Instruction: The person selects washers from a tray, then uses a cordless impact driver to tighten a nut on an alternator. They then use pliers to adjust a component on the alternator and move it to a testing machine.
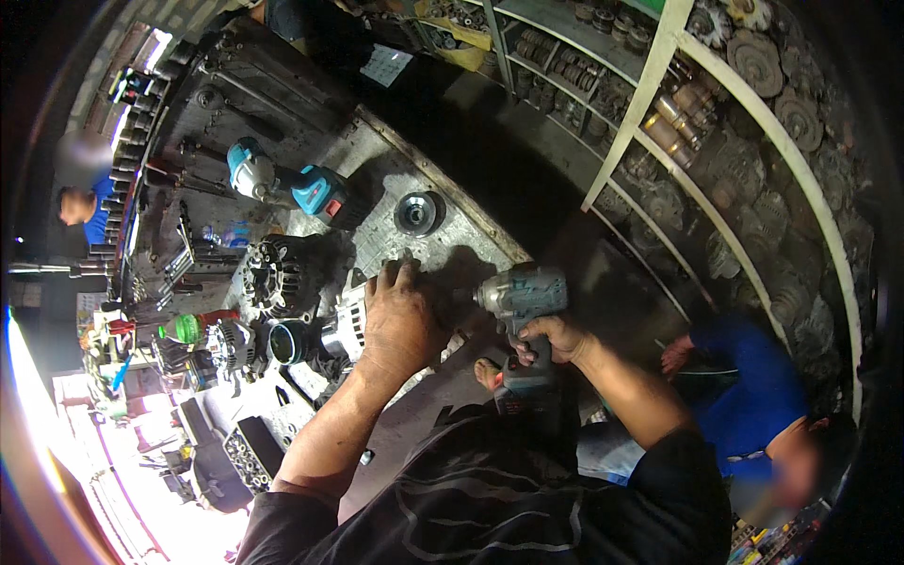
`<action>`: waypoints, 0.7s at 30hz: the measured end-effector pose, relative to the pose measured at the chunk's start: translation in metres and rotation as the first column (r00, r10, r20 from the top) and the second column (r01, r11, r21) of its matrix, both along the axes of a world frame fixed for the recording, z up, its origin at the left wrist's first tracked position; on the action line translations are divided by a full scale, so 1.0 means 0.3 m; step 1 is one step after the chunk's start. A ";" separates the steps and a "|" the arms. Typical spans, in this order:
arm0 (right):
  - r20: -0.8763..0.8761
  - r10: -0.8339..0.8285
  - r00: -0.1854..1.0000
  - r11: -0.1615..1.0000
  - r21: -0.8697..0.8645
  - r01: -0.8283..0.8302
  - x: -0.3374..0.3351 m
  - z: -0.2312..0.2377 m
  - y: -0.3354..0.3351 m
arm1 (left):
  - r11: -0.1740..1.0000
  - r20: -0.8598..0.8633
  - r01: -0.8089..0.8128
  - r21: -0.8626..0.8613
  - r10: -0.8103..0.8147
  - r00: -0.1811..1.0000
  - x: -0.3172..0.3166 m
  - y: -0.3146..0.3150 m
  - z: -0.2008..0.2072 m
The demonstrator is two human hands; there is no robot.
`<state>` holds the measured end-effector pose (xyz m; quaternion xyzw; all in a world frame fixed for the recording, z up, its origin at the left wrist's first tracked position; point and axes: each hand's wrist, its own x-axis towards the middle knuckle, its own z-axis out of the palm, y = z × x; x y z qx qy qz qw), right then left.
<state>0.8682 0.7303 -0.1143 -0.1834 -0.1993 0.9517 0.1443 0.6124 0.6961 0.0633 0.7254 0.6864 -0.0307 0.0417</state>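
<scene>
My left hand (403,318) is wrapped over a silver alternator (351,316) at the bench's edge, its fingers bent around the housing. In my right hand (554,341) is a cordless impact wrench (524,292), held by the grip with its battery hanging below. The wrench's nose points left at the alternator's side. Dark shadow and my left hand hide whether the two touch. A round grooved pulley (419,215) lies on the metal bench top (377,169) beyond my left hand.
A teal cordless impact wrench (320,194) lies farther back. Left of my hand stand a dark alternator (275,275), a black ring-shaped part (287,343) and a green-capped bottle (188,328). Shelves of parts (678,122) line the right. A person in blue (753,386) sits close at right.
</scene>
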 end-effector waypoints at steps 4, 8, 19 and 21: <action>-0.157 -0.045 0.987 0.993 -0.118 0.027 -0.032 -0.008 -0.011 | 1.000 0.019 -0.006 -0.019 0.006 1.000 0.006 0.011 0.016; -0.188 0.048 0.981 0.990 -0.119 -0.072 -0.019 0.025 0.036 | 0.999 -0.023 -0.019 -0.041 0.018 1.000 0.014 0.014 0.033; -0.032 0.120 0.992 0.985 -0.118 -0.123 0.009 0.081 0.096 | 0.999 0.050 -0.037 -0.014 0.038 0.998 0.001 0.003 0.016; -0.053 0.092 0.994 0.984 -0.147 -0.099 0.011 0.089 0.081 | 0.999 -0.001 -0.024 -0.037 0.024 1.000 0.003 0.005 0.027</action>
